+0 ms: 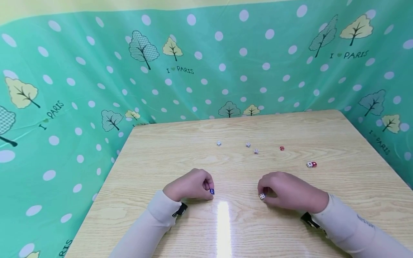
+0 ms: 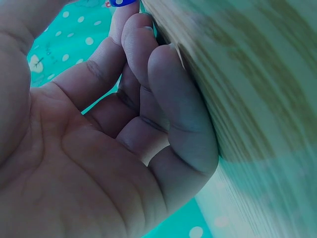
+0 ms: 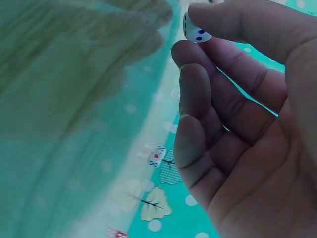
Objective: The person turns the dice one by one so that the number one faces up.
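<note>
My left hand [image 1: 190, 185] pinches a blue die [image 1: 212, 191] between thumb and index finger, low over the wooden table [image 1: 174, 154]. In the left wrist view only the lower edge of the blue die [image 2: 122, 2] shows at the top, with the other fingers curled loosely below it. To the right, my right hand [image 1: 288, 190] holds a white die [image 1: 262, 196] between thumb and index fingertip. The right wrist view shows dark blue pips on this white die [image 3: 196, 30], and the thumb covers part of it. A stretch of table separates the two hands.
Farther back lie three white dice, among them one at the left [image 1: 219, 143], and a red die [image 1: 282, 148]. Right of these, another white die [image 1: 309, 165] sits against a second red die [image 1: 314, 164]. A green dotted curtain [image 1: 200, 104] borders the table's back and sides.
</note>
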Available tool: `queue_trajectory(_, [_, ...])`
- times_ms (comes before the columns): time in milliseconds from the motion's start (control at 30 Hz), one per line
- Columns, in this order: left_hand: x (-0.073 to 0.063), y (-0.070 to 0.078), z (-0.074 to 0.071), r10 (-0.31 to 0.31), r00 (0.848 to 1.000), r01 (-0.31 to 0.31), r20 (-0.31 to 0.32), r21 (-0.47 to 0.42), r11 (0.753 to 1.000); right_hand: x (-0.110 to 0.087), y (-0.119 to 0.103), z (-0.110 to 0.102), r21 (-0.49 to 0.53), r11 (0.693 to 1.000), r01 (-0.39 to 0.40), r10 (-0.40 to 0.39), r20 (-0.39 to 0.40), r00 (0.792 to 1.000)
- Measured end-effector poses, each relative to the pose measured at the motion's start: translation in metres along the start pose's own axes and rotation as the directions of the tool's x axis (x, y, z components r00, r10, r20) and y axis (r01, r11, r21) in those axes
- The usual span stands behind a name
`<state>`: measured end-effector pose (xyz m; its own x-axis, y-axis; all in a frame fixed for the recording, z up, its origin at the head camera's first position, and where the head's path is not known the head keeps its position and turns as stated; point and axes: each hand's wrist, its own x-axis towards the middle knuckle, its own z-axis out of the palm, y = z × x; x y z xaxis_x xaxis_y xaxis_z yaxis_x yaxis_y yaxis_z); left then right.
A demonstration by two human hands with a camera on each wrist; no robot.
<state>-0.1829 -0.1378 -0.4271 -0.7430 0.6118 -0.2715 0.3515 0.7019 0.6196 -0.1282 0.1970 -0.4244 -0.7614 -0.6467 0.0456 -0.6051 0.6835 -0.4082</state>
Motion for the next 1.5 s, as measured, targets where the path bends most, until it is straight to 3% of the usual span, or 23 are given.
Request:
queue_trajectory(200, [0.0, 0.0, 0.0, -0.003, 1.0, 0.003, 0.0, -0.002, 1.0, 0.002, 0.011, 0.003, 0.091, 0.996, -0.017, 0.014, 0.03, 0.999])
queue_trajectory(767, [0.0, 0.001, -0.001, -0.013, 1.0, 0.013, 0.002, -0.006, 1.0, 0.002, 0.017, 0.004, 0.158, 0.987, -0.02, 0.014, 0.039, 0.999])
queue_trajectory(1067, [-0.001, -0.001, -0.001, -0.005, 1.0, 0.005, 0.0, 0.002, 1.0, 0.001, 0.009, 0.002, 0.021, 0.999, -0.028, 0.027, 0.01, 1.0])
queue_trajectory(1333, [0.001, -0.001, -0.001, -0.007, 1.0, 0.007, -0.002, 0.001, 1.0, 0.0, -0.004, 0.005, -0.151, 0.984, 0.09, -0.099, -0.059, 0.993])
queue_trajectory(1500, [0.002, -0.001, 0.0, -0.007, 1.0, 0.007, -0.004, -0.004, 1.0, 0.0, -0.005, 0.008, -0.175, 0.98, 0.093, -0.107, -0.072, 0.992])
